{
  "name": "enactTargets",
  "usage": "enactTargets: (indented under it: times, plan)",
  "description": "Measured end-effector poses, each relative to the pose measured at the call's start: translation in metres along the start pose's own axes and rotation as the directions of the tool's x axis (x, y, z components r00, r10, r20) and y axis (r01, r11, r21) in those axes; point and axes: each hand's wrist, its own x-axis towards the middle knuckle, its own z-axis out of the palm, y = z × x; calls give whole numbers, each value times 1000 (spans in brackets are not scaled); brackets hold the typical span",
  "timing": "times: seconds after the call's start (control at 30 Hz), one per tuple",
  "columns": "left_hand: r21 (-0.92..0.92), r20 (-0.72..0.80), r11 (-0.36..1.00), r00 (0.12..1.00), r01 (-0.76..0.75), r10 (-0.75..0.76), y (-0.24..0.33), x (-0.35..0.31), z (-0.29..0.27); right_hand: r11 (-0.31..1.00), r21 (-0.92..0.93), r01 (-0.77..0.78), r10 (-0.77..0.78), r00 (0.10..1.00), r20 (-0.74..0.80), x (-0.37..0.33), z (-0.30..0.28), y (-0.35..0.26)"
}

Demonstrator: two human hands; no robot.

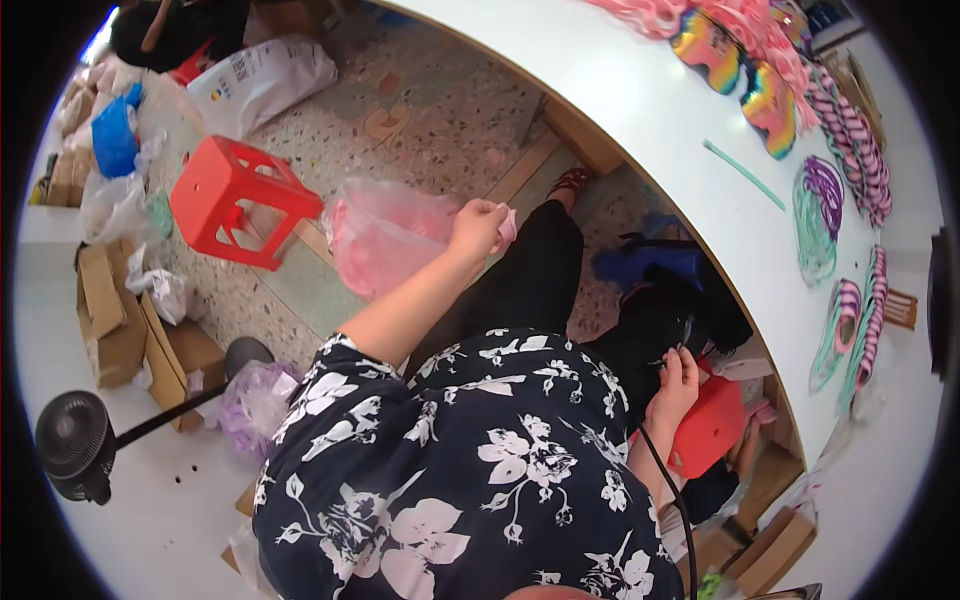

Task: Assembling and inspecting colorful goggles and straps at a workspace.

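My left hand (480, 230) is closed around a small, soft pink piece (508, 226), which looks like cloth or ribbon and sticks out past the fingers. Just beside it on the floor slumps a clear plastic bag (390, 232) with pink stuff inside. My right hand (673, 385) is off to the right, near the table edge, with thumb and fingers pinched together. Something thin and dark shows at its fingertips, too small to name.
A white table (640, 120) curves along the right, bearing pink ribbons, shiny rainbow packets (768, 108), braided cords (850, 150) and a purple-green cord bundle (820, 215). Red stools (240, 200), a fan (76, 445), cardboard boxes (110, 320) and a white sack (262, 82) surround me; another person (180, 35) sits far left.
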Motion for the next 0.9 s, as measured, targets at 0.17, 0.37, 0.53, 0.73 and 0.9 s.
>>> enactTargets:
  times: [0.17,0.37,0.53,0.73,0.9]
  plan:
    - [341,-81,925,975,-166,205,-51,89,25,999,-19,-31,31,999,16,4,6,-3]
    - [432,172,763,874,-481,454,36,132,143,998,-5,-61,61,998,23,4,11,-6]
    - [106,250,257,276,-961,928,76,132,192,996,-48,-73,73,997,-19,4,18,-7]
    - [180,305,461,495,-869,814,25,148,178,998,-28,-63,62,997,-39,5,20,-3]
    - [649,402,592,876,-479,268,-88,172,82,995,-63,-71,76,994,79,19,31,-6]
